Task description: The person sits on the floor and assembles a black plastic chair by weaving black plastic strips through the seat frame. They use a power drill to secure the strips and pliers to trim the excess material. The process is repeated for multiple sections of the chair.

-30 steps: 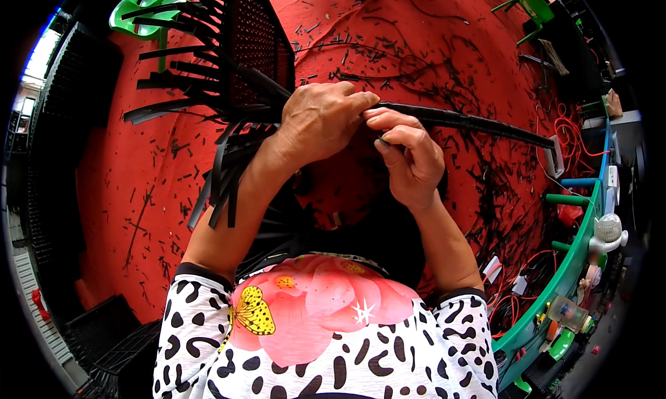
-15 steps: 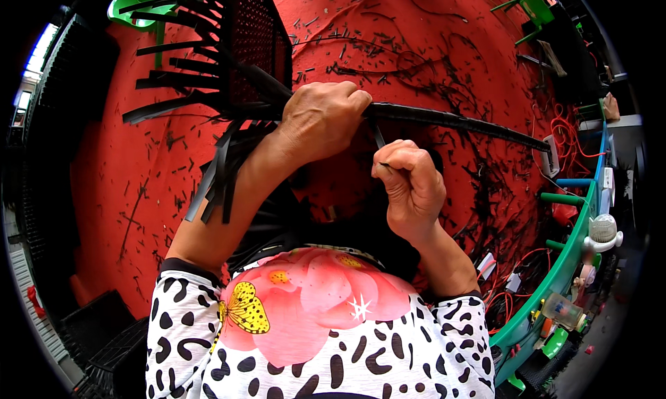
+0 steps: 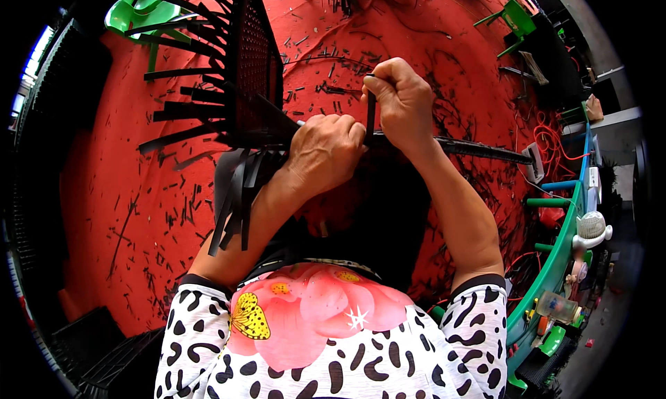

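Note:
My left hand (image 3: 326, 153) is closed around the black rim strip at the edge of a black woven panel (image 3: 257, 66). Loose strip ends (image 3: 191, 73) fan out from the panel's left side, and more hang down over my left forearm. My right hand (image 3: 401, 102) is raised beyond the rim, thumb and finger pinching the end of a narrow black strip (image 3: 371, 111). That strip stands upright between the pinch and the rim, close to my left hand's fingers. The long dark rim strip (image 3: 482, 151) runs on to the right behind my right forearm.
The red floor covering (image 3: 132, 226) is strewn with short black offcuts. A green table edge (image 3: 558, 260) curves along the right, bearing a small white fan (image 3: 591, 229) and a clear jar (image 3: 557, 305). Green chairs (image 3: 142, 14) stand far left, another (image 3: 513, 24) far right. Red cords (image 3: 555, 146) lie coiled nearby.
My right hand has gone from below the rim to above it, pulling the narrow strip upward. My left hand and the panel's near edge now sit slightly lower in view.

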Tool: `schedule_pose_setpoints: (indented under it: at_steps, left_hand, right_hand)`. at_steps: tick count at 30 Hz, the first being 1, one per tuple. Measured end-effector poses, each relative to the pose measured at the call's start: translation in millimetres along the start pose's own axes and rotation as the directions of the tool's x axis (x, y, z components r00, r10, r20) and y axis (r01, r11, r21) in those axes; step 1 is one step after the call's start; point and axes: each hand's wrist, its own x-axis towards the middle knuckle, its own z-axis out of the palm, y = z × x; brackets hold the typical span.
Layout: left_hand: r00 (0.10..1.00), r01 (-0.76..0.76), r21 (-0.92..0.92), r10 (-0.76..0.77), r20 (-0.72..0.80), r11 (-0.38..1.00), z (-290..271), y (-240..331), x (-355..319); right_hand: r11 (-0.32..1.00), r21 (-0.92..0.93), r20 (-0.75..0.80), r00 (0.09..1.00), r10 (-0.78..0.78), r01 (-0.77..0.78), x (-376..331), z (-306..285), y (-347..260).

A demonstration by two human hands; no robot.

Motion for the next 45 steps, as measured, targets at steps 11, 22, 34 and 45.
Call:
schedule_pose_setpoints:
  at_steps: [11, 22, 34, 45]
  left_hand:
    - [0.998, 0.038, 0.003, -0.038, -0.045, 0.999, 6.1, 10.2, 5.3]
    - [0.999, 0.035, -0.005, -0.035, -0.029, 0.999, -7.9, 3.1, 16.5]
    - [0.998, 0.012, 0.039, -0.009, -0.055, 0.999, 8.1, -8.5, 24.8]
    - [0.998, 0.044, 0.004, -0.044, -0.042, 0.999, 3.5, -14.8, 38.3]
  right_hand:
    - [0.919, -0.353, 0.286, 0.915, 0.286, -0.177, 14.8, -4.9, 45.0]
    - [0.906, -0.418, 0.503, 0.848, 0.168, 0.068, 30.4, 4.1, 67.9]
    - [0.915, -0.403, 0.317, 0.935, 0.157, -0.017, 35.5, -27.8, 35.6]
    - [0.789, -0.615, 0.081, 0.994, 0.071, -0.006, -2.0, -104.0, 67.4]
